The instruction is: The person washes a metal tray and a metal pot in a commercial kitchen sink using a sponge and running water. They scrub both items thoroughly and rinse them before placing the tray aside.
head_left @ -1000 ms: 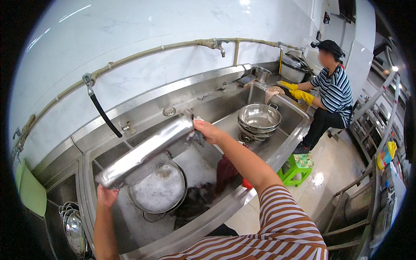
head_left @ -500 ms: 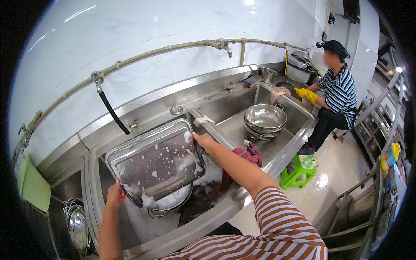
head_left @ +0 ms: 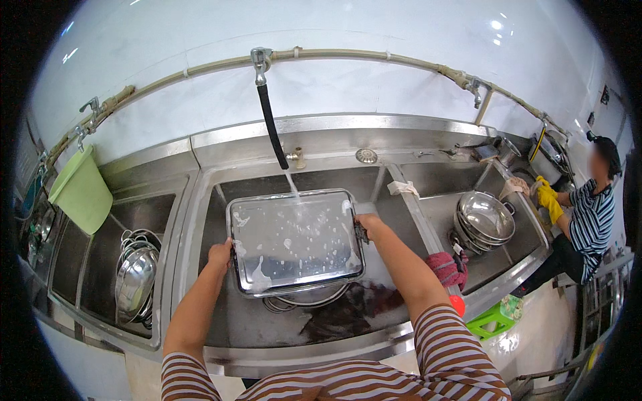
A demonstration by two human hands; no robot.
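Note:
A rectangular metal tray point(head_left: 304, 230) with soap suds is held tilted over the middle sink basin point(head_left: 224, 331). My left hand point(head_left: 219, 255) grips its left edge, and my right hand point(head_left: 371, 226) grips the right edge. Something dark, perhaps a scrubber, shows under the right fingers. From the black hose point(head_left: 271, 127) a stream of water point(head_left: 293, 184) falls onto the tray's far part. Below the tray, a round metal bowl point(head_left: 324, 296) with wire handles is partly hidden in the basin, beside dark reddish cloth or water that I cannot make out.
Several metal bowls point(head_left: 487, 217) are stacked in the right basin; metal pans point(head_left: 136, 277) stand in the left one. A red cloth point(head_left: 447, 269) hangs on the divider. A green bucket point(head_left: 83, 190) is at left. A co-worker point(head_left: 592, 207) in yellow gloves works at far right, near a green stool point(head_left: 491, 321).
My view has swung left. The tray has come level from its slant and now lies under the hose, with water running onto it. Both hands keep their hold.

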